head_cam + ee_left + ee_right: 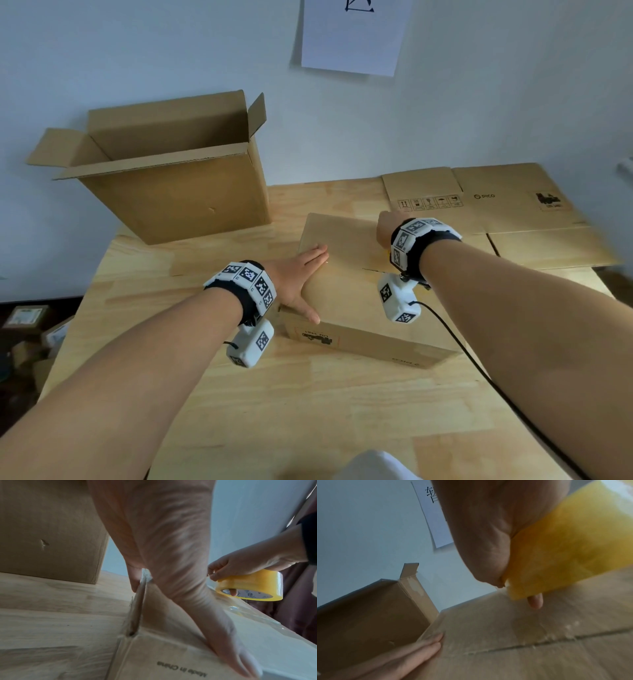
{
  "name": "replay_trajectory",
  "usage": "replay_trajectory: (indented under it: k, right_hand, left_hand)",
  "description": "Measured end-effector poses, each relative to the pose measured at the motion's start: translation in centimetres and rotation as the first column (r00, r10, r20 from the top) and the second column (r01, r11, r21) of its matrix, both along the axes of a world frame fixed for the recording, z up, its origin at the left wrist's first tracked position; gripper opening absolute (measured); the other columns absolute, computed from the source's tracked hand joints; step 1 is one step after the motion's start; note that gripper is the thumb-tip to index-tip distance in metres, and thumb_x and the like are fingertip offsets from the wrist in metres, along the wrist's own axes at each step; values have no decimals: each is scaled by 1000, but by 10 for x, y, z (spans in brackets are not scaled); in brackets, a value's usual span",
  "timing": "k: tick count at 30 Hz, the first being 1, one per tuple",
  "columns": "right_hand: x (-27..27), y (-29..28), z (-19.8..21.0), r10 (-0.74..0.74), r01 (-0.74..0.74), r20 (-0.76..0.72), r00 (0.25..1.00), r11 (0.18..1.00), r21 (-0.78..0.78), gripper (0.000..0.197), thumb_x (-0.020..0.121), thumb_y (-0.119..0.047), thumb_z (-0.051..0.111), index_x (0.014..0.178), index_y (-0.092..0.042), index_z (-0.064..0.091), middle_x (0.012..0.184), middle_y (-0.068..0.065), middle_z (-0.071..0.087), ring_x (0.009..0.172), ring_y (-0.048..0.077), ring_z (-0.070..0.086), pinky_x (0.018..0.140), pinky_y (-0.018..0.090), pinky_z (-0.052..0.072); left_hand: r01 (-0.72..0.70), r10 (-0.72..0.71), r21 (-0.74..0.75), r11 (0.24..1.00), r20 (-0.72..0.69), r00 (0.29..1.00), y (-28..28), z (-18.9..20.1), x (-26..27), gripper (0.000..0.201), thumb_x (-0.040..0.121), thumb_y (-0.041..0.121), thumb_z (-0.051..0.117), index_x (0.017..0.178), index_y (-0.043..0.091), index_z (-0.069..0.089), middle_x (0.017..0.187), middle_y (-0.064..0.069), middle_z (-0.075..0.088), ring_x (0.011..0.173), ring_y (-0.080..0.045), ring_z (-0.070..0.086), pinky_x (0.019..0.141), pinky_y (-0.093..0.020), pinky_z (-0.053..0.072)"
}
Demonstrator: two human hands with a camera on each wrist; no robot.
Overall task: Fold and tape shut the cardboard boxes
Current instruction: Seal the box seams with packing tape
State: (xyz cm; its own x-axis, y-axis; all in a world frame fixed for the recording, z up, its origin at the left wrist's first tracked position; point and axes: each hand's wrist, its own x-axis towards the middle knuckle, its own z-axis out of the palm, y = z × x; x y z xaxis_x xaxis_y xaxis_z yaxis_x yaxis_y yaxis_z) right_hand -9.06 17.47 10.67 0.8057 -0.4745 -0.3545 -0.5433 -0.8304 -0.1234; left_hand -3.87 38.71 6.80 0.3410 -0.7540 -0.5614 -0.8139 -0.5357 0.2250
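A low closed cardboard box (346,291) lies on the wooden table in front of me, its top flaps meeting in a seam (539,642). My left hand (298,274) lies flat on the box's left edge with straight fingers, thumb down the near side. My right hand (387,228) hovers over the far right part of the top and grips a yellow roll of tape (248,586), one finger through its core. In the head view the roll is hidden behind the wrist. Clear tape (240,609) lies along the top below the roll.
A tall open cardboard box (171,178) stands at the table's back left, flaps up. Flattened boxes (496,205) lie stacked at the back right. A paper sheet (352,34) hangs on the wall. A black cable (479,370) trails from my right wrist across the table (274,411).
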Motion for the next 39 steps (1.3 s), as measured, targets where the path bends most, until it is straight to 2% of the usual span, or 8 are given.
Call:
replay_trajectory:
  k: [5, 16, 22, 25, 28, 30, 34, 39]
  right_hand:
    - [4, 11, -16, -62, 61, -57, 996, 998, -24, 35, 92, -7, 40, 127, -1, 40, 131, 18, 44, 116, 38, 49, 91, 44, 42]
    - [6, -1, -15, -21, 17, -103, 994, 999, -38, 37, 92, -3, 40, 129, 0, 38, 129, 19, 48, 115, 37, 52, 84, 40, 43]
    - [1, 4, -22, -32, 24, -105, 994, 997, -77, 40, 92, -4, 40, 131, -1, 35, 133, 17, 43, 117, 35, 49, 84, 40, 41]
    - [0, 5, -22, -40, 33, -101, 994, 997, -69, 41, 92, -4, 40, 133, -1, 33, 135, 17, 41, 119, 36, 48, 87, 41, 42]
    - [-3, 3, -24, -40, 34, -84, 996, 997, -67, 42, 92, -3, 40, 134, -1, 32, 136, 17, 39, 120, 37, 47, 86, 42, 42]
    - [-5, 3, -25, -42, 38, -66, 997, 998, -48, 43, 91, -1, 39, 134, -1, 32, 136, 18, 37, 121, 39, 45, 90, 46, 43]
    - [-7, -1, -27, -24, 23, -29, 999, 1000, -6, 42, 90, 0, 38, 132, 0, 33, 137, 18, 36, 120, 39, 46, 93, 46, 44]
    - [-9, 0, -28, -33, 33, -16, 999, 999, 12, 44, 90, 2, 37, 133, 0, 32, 138, 17, 35, 121, 40, 46, 92, 48, 46]
  left_hand:
    - [6, -6, -25, 1000, 5, 1000, -1, 3, -1, 133, 66, 66, 72, 150, 13, -17, 156, 6, -26, 144, -6, -15, 116, -25, 1]
    - [-13, 12, -50, 999, -25, 1000, 1, -1, -1, 133, 65, 65, 72, 150, 15, -18, 155, 7, -28, 144, -7, -16, 117, -27, 3]
    - [-231, 221, -99, 968, -103, 970, 12, -11, -8, 137, 63, 65, 73, 147, 18, -25, 144, 9, -46, 145, -14, -13, 118, -35, 15]
    - [-459, 443, -141, 877, -135, 887, 13, -14, -9, 129, 71, 59, 71, 147, 21, -26, 151, -2, -36, 146, -24, 11, 111, -36, 29]
    - [-593, 552, -157, 790, -239, 799, 7, -19, -8, 118, 79, 55, 67, 149, 20, -22, 158, -9, 17, 134, -26, 39, 100, -32, 39]
    - [-687, 621, -172, 706, -317, 717, 6, -27, -9, 110, 82, 54, 63, 150, 21, -17, 151, -8, 35, 126, -25, 48, 96, -30, 43]
    - [-873, 615, -147, 465, -656, 438, 9, -45, -15, 111, 77, 50, 71, 150, 35, -11, 150, 1, 36, 127, -20, 48, 106, -42, 41]
    - [-923, 607, -165, 347, -711, 355, 8, -55, -18, 104, 63, 68, 70, 148, 45, 14, 150, 7, 37, 131, -17, 44, 107, -44, 39]
